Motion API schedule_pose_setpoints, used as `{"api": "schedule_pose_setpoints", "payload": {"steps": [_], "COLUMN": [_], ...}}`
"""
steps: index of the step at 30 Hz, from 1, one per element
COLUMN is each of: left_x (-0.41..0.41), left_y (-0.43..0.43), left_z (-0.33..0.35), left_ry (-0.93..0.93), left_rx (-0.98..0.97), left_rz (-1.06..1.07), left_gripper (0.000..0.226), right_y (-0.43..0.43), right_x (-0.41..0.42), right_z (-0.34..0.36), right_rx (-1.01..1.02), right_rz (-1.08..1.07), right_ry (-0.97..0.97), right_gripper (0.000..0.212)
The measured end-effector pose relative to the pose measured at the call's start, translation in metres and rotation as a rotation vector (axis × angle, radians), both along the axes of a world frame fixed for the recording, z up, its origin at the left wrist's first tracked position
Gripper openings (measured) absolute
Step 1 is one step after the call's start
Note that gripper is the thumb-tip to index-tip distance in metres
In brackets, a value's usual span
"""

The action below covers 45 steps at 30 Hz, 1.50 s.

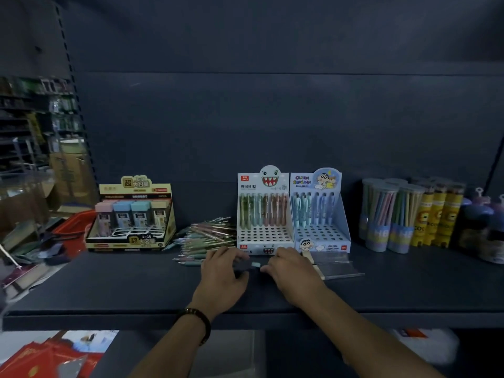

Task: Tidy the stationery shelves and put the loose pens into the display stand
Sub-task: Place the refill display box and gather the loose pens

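A white display stand (264, 227) with a shark face stands at the back of the shelf, with a row of pens in its rear holes. Left of it lies a pile of loose pens (211, 236). In front of the stand, both hands meet over the shelf. My left hand (222, 271) grips the dark barrel of a pen (255, 265) with a mint end. My right hand (290, 264) pinches that mint end from the other side. Most of the pen is hidden by the fingers.
A blue cartoon pen stand (320, 225) is right of the white one, with a clear acrylic piece (341, 266) in front. Pencil tubes (387, 214) and yellow tubes (436, 214) stand at far right. A yellow box of lead cases (133, 216) and a red basket (71, 225) are on the left.
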<state>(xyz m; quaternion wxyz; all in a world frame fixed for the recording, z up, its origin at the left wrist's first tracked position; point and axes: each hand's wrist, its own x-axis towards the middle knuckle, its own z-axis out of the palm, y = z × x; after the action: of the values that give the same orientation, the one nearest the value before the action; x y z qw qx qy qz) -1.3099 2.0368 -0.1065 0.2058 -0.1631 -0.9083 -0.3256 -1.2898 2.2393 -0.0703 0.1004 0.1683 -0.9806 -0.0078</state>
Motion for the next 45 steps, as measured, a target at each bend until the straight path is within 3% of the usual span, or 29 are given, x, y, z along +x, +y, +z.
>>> {"api": "schedule_pose_setpoints", "payload": {"steps": [4, 7, 10, 14, 17, 25, 28, 33, 37, 45], "left_x": [-0.003, -0.001, 0.005, 0.018, 0.026, 0.02, 0.0, -0.031, -0.041, -0.048], "left_y": [-0.002, -0.002, -0.002, -0.012, -0.029, -0.119, -0.161, -0.217, -0.217, -0.216], "left_z": [-0.002, 0.003, 0.015, 0.026, 0.03, 0.05, 0.042, 0.021, 0.015, 0.007], "left_ry": [0.014, -0.006, -0.079, -0.099, -0.104, -0.105, -0.039, -0.067, -0.174, -0.15], "left_rx": [0.042, 0.223, 0.498, 0.639, 0.717, 0.705, 0.484, 0.023, -0.107, -0.222], "left_rz": [0.003, -0.056, -0.142, -0.23, -0.249, -0.166, 0.001, 0.388, 0.486, 0.505], "left_gripper": [0.029, 0.02, 0.019, 0.019, 0.024, 0.024, 0.013, 0.047, 0.056, 0.077], "right_y": [-0.004, -0.005, -0.014, -0.035, -0.055, -0.119, -0.15, -0.196, -0.233, -0.285], "right_x": [-0.005, -0.003, -0.004, -0.008, -0.012, -0.043, -0.062, -0.098, -0.131, -0.172], "right_z": [0.009, 0.017, 0.028, 0.045, 0.057, 0.088, 0.099, 0.113, 0.11, 0.085], "right_rx": [-0.12, -0.52, -0.884, -1.099, -1.213, -0.959, -0.827, -0.803, -0.772, -0.811], "right_rz": [-0.036, -0.051, -0.038, 0.033, 0.119, 0.238, 0.266, 0.257, 0.345, 0.349], "right_ry": [-0.023, 0.062, 0.042, -0.029, -0.137, -0.094, -0.081, 0.066, 0.127, 0.175], "right_gripper": [0.024, 0.005, 0.022, 0.033, 0.024, 0.021, 0.017, 0.02, 0.039, 0.039]}}
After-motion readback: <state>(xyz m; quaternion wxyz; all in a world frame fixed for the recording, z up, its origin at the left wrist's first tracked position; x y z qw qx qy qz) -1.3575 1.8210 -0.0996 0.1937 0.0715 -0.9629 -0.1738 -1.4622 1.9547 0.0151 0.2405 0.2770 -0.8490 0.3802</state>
